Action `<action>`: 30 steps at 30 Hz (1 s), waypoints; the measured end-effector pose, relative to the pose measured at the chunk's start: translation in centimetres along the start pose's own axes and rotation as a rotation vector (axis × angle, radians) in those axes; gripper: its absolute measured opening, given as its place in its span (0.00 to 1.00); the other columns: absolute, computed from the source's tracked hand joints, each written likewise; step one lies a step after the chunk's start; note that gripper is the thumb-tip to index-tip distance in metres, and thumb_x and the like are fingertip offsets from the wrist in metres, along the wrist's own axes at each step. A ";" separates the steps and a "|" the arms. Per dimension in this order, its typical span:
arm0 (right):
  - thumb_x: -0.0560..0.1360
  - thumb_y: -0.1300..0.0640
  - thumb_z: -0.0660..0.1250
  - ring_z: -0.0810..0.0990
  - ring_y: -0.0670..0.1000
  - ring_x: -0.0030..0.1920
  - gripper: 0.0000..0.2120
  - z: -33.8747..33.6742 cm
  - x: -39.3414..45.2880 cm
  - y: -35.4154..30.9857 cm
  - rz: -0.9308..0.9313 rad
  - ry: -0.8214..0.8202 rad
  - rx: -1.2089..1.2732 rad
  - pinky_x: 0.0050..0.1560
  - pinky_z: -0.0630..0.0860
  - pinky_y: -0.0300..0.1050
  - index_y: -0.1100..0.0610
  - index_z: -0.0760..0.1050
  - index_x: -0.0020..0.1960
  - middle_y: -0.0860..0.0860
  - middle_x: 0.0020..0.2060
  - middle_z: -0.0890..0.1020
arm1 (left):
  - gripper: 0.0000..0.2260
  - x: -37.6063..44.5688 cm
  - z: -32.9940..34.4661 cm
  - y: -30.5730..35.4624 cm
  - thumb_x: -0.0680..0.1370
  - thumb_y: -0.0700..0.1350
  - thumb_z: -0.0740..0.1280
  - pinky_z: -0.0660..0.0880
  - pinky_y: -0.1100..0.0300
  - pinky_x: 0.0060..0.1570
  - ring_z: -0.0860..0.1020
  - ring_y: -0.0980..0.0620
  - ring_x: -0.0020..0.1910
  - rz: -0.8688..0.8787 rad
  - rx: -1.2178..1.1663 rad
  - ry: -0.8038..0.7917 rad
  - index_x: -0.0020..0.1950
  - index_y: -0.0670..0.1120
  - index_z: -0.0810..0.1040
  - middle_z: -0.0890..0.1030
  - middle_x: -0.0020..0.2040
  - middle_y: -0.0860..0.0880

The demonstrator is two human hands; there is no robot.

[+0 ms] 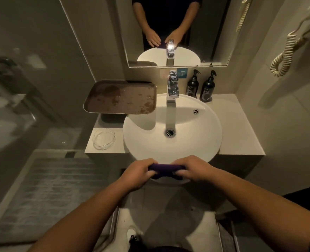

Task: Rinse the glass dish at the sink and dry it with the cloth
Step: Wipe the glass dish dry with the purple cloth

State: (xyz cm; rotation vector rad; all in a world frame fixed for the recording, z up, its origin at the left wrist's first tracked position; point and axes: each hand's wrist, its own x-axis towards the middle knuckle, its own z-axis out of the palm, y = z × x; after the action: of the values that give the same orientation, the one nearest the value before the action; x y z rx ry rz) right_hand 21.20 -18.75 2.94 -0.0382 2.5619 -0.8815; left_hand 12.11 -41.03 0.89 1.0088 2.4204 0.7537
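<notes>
Cloth in both hands, dish waiting on the desk.

The round white basin (172, 124) sits dry under a closed chrome tap (172, 88). The small clear glass dish (104, 138) rests left of it, near the pale desk (241, 124) front edge, untouched. Left hand (138, 172) and right hand (194, 170) each pinch an end of the folded purple cloth (166, 171) at the basin's near rim. Rinsing looks not yet begun; one hand likely must free itself and reach left, clear of the overhanging brown tray (120, 97).

One round white ceramic basin (201, 142), centre. One chrome square-bodied tap (172, 88), 12 o'clock of basin. One clear round glass dish (104, 139), 9 o'clock. One stained brown rectangular tray (121, 96), 10 o'clock. Two dark pump bottles (192, 84) (207, 88), 1 o'clock. One dark purple cloth (166, 170), 6 o'clock. Two bare hands (138, 174) (194, 170). One wall mirror (219, 33). One coiled cream cord (285, 53), 2 o'clock.
</notes>
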 end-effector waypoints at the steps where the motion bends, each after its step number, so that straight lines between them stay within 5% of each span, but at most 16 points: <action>1: 0.79 0.50 0.66 0.82 0.45 0.48 0.11 -1.0 -0.4 -0.5 0.022 -0.037 0.118 0.50 0.76 0.39 0.47 0.80 0.60 0.45 0.48 0.85 | 0.09 -0.7 -0.5 0.2 0.76 0.47 0.69 0.78 0.55 0.50 0.80 0.55 0.47 -0.056 -0.145 0.007 0.56 0.51 0.80 0.83 0.48 0.53; 7: 0.77 0.52 0.68 0.85 0.53 0.49 0.12 -3.1 0.7 -4.0 0.036 -0.068 0.642 0.52 0.80 0.45 0.57 0.81 0.56 0.55 0.49 0.86 | 0.12 -2.6 -3.0 -0.5 0.77 0.48 0.68 0.78 0.47 0.59 0.82 0.48 0.55 -0.175 -0.770 0.112 0.59 0.49 0.80 0.85 0.54 0.48; 11: 0.75 0.58 0.70 0.83 0.61 0.54 0.15 -1.2 4.3 -6.6 0.069 -0.077 1.171 0.58 0.78 0.55 0.61 0.80 0.60 0.64 0.56 0.83 | 0.17 -2.5 -4.5 -3.1 0.73 0.54 0.70 0.74 0.41 0.63 0.81 0.44 0.59 -0.249 -0.984 0.210 0.60 0.50 0.81 0.84 0.57 0.45; 15: 0.77 0.61 0.67 0.81 0.63 0.57 0.14 -0.3 8.8 -9.4 0.099 -0.078 1.307 0.59 0.77 0.57 0.62 0.78 0.62 0.65 0.58 0.81 | 0.15 -2.6 -6.2 -6.9 0.72 0.53 0.71 0.74 0.40 0.62 0.81 0.42 0.55 -0.340 -1.088 0.281 0.55 0.48 0.82 0.83 0.56 0.39; 18: 0.78 0.62 0.65 0.83 0.59 0.54 0.11 -1.0 12.3 -11.8 0.119 -0.018 1.072 0.54 0.80 0.51 0.58 0.79 0.60 0.60 0.55 0.83 | 0.07 -2.1 -7.5 -10.0 0.78 0.45 0.67 0.79 0.51 0.50 0.82 0.48 0.45 -0.396 -1.110 0.339 0.53 0.45 0.81 0.85 0.47 0.42; 21: 0.78 0.60 0.66 0.83 0.53 0.51 0.08 -2.9 16.1 -14.3 0.039 0.079 0.595 0.53 0.82 0.49 0.51 0.79 0.55 0.52 0.50 0.83 | 0.06 -0.9 -8.8 -13.6 0.81 0.42 0.62 0.71 0.62 0.33 0.74 0.55 0.31 -0.540 -1.040 0.460 0.48 0.44 0.78 0.79 0.38 0.48; 26: 0.78 0.56 0.67 0.80 0.52 0.50 0.12 -4.0 23.7 -17.5 -0.155 0.154 -0.145 0.50 0.80 0.46 0.53 0.76 0.61 0.50 0.52 0.81 | 0.07 1.7 -10.1 -19.0 0.80 0.42 0.60 0.67 0.61 0.30 0.70 0.53 0.32 -0.808 -0.923 0.599 0.53 0.42 0.75 0.76 0.41 0.44; 30: 0.77 0.54 0.68 0.79 0.54 0.53 0.16 -2.1 30.3 -18.3 -0.327 -0.028 -0.705 0.52 0.80 0.49 0.52 0.75 0.64 0.52 0.54 0.80 | 0.12 4.0 -10.7 -21.7 0.79 0.43 0.61 0.74 0.56 0.40 0.77 0.45 0.41 -0.853 -0.842 0.597 0.61 0.41 0.70 0.79 0.50 0.41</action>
State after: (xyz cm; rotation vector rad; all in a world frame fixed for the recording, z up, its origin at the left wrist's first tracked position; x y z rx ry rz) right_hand -9.15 -37.01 3.49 -0.6817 2.7461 -0.0300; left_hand -7.58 -54.35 -4.91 -0.6098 2.2035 1.6201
